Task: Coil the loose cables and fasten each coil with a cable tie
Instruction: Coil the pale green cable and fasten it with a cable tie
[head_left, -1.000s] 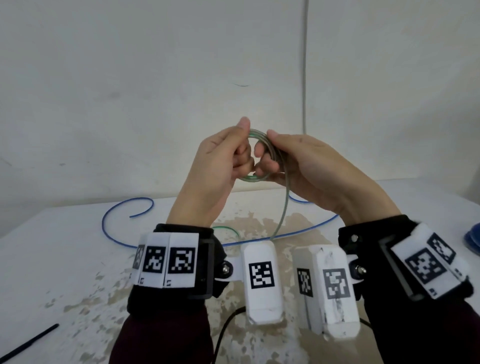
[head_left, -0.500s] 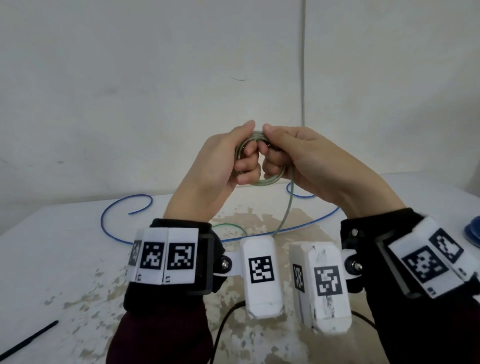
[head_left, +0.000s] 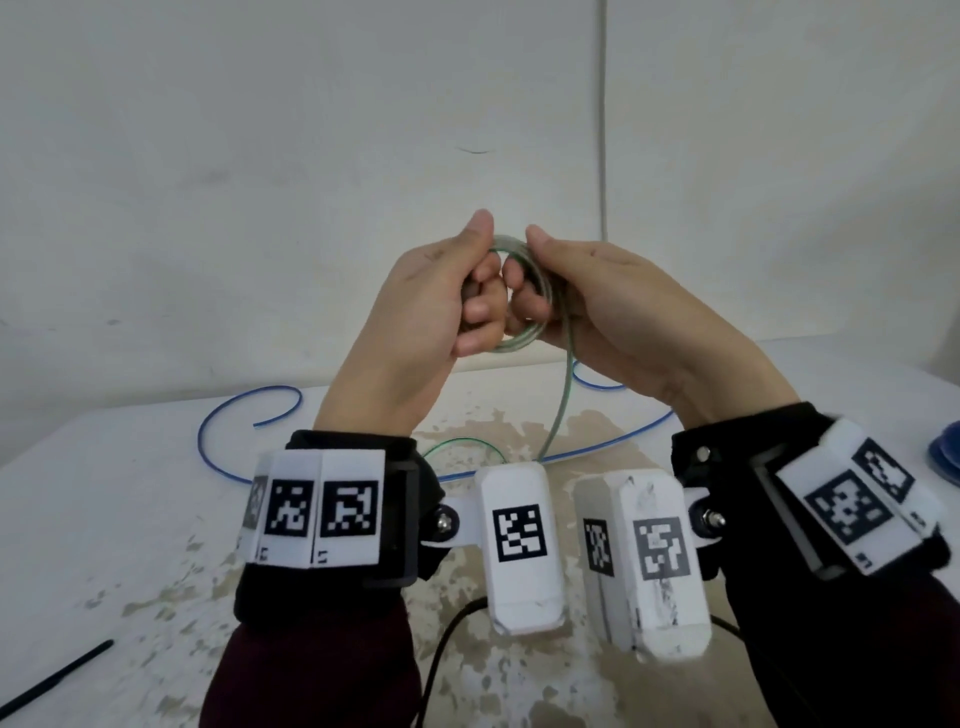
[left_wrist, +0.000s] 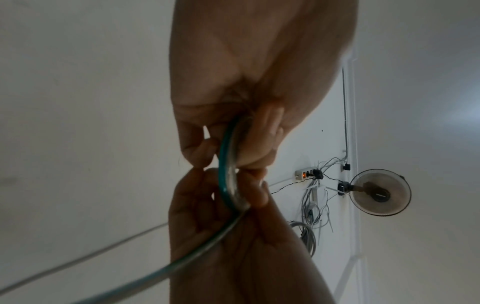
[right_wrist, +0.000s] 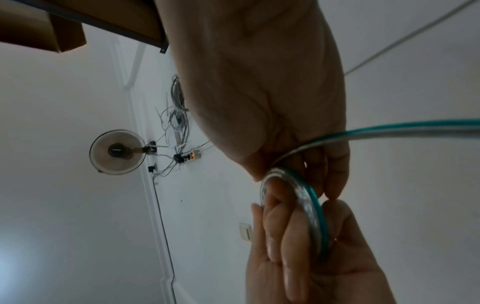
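Observation:
A small coil of clear, green-striped cable (head_left: 519, 344) hangs in the air above the table, held between both hands. My left hand (head_left: 478, 275) pinches the coil's left side between thumb and curled fingers. My right hand (head_left: 530, 278) grips its right side the same way. The cable's loose tail (head_left: 563, 395) drops from the right hand to the table and ends in a green loop (head_left: 462, 441). In the left wrist view the coil (left_wrist: 227, 164) runs between the fingers of both hands. The right wrist view shows the coil (right_wrist: 311, 205) and the tail (right_wrist: 389, 129) leading off right.
A long blue cable (head_left: 623, 436) lies uncoiled across the back of the white, stained table (head_left: 130, 519). A black cable tie (head_left: 57, 675) rests at the near left. A blue object (head_left: 945, 457) sits at the right edge. A wall stands just behind the table.
Both hands shifted their hold on the coil, closing together and then easing slightly apart, while the coil stayed raised. The tail still hangs to the table.

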